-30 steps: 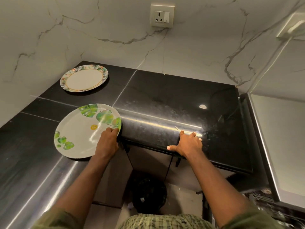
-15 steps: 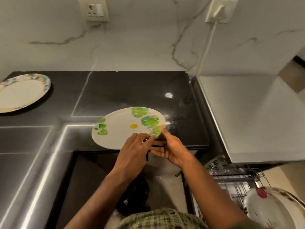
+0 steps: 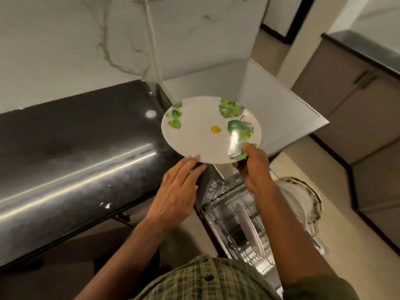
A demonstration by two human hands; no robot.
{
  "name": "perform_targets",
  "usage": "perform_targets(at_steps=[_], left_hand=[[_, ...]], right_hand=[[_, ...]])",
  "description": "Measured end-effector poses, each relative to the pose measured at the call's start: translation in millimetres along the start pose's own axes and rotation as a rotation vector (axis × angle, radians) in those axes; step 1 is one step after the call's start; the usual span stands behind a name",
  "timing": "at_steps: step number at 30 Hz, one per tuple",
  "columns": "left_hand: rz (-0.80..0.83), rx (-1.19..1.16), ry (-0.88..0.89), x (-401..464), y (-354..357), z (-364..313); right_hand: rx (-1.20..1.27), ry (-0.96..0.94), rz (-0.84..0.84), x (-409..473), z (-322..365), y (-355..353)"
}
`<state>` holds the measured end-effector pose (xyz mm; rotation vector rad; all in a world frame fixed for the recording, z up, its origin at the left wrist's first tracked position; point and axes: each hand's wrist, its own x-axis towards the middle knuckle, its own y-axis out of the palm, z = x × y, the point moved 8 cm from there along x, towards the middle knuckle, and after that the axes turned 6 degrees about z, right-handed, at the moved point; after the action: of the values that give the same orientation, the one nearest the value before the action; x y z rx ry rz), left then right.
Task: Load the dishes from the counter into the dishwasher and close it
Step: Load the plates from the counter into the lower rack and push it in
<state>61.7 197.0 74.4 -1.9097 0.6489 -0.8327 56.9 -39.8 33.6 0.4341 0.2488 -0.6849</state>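
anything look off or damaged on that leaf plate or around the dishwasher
Nothing looks broken or spilled. The leaf plate is whole, gripped at its near rim by the right hand, with the left hand open just under its edge. Plates already stand upright in the dishwasher rack. The counter shows only glare.

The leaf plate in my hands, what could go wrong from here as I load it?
The right hand pinches the leaf plate only at its rim, while the left hand rests open at the edge, so it might slip. Lowered carelessly, it could knock the upright plate in the dishwasher rack.
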Motion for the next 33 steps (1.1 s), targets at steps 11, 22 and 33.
perform_targets(at_steps=[11, 22, 33], left_hand=[[0.477, -0.035, -0.002, 87, 106, -38], [0.849, 0.371, -0.068, 127, 201, -47], [0.933, 0.423, -0.114, 126, 201, -53]], right_hand=[[0.428, -0.178, -0.516, -11, 41, -232], [0.628, 0.125, -0.749, -15, -79, -347], [0.72, 0.687, -0.761, -13, -242, -352]])
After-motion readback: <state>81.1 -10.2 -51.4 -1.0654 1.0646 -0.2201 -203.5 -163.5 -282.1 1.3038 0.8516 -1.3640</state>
